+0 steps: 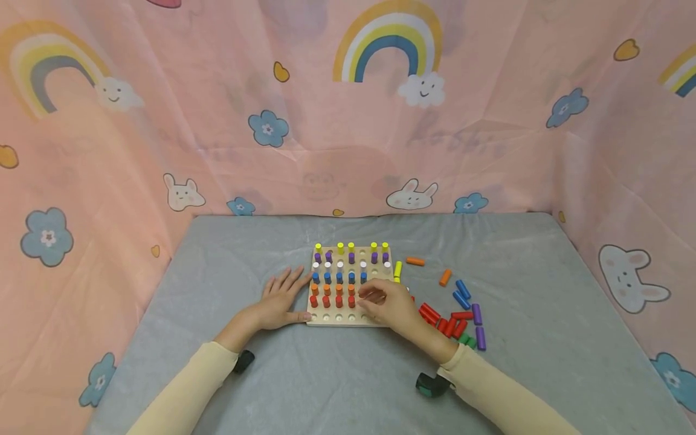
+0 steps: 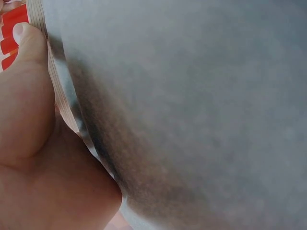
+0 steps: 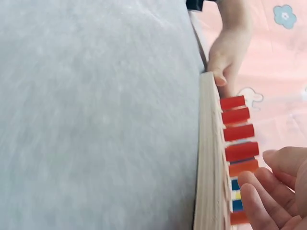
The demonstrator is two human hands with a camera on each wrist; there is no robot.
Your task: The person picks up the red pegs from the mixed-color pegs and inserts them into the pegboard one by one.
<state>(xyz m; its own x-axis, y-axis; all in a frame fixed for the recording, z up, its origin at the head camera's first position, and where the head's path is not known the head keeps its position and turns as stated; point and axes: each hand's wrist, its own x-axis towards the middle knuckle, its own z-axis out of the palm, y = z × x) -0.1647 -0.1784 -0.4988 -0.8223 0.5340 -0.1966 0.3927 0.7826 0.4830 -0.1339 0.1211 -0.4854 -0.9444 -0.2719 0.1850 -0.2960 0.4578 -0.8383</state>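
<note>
A wooden pegboard (image 1: 333, 323) lies on the grey cloth, carrying rows of yellow, purple, white, blue, orange and red pegs. Holes show along its near side. My left hand (image 1: 277, 308) lies flat at the board's left side, fingers spread, its thumb at the near left corner. In the left wrist view that thumb (image 2: 32, 45) overlaps the board's edge, close to red pegs. Over the right part of the board is my right hand (image 1: 394, 307), fingers loosely bent. The right wrist view shows its thumb and fingers apart, with nothing between them, beside a red peg (image 3: 242, 152).
Loose pegs lie right of the board: red pegs (image 1: 429, 312) in a cluster, green pegs (image 1: 464, 339), purple pegs (image 1: 477, 314), blue pegs (image 1: 461, 299), orange pegs (image 1: 415, 261) and a yellow peg (image 1: 398, 269). A pink patterned curtain (image 1: 326, 139) stands behind the table.
</note>
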